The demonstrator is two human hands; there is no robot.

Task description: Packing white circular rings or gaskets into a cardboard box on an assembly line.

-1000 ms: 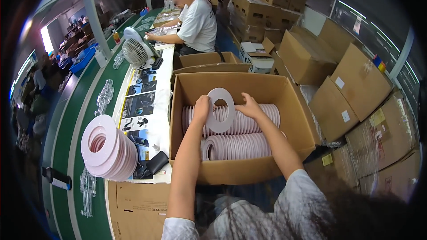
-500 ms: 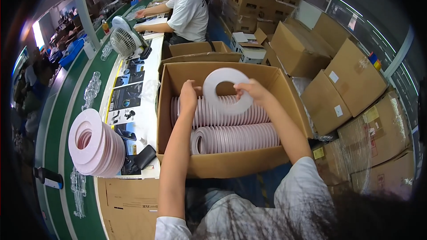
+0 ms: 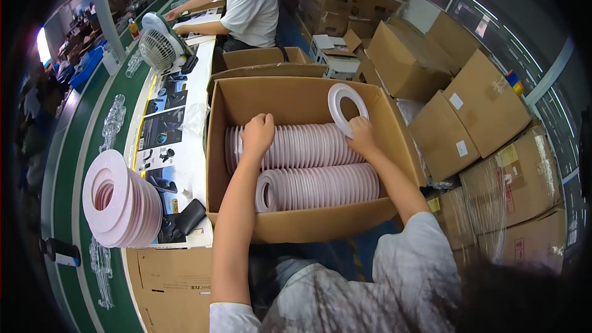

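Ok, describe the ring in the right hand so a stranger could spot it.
Find the big open cardboard box in the middle, filled with two rows of pinkish rings. At the far row's right end, the right hand holds one flat white ring upright. It alone rises above the packed rows.

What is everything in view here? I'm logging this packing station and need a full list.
open box: one, brown cardboard, in front of the person
ring rows: two, pale pink, lying in the open box
single ring: one, pale, upright at the right end of the back row
ring stack: one, pink, on the bench at left
fan: one, white, on the bench further back
black case: one, beside the ring stack
closed boxes: many, brown, piled at right
co-worker: one, white shirt, seated beyond the fan
left hand: closed, on the back row's left end
right hand: fingers on the single ring
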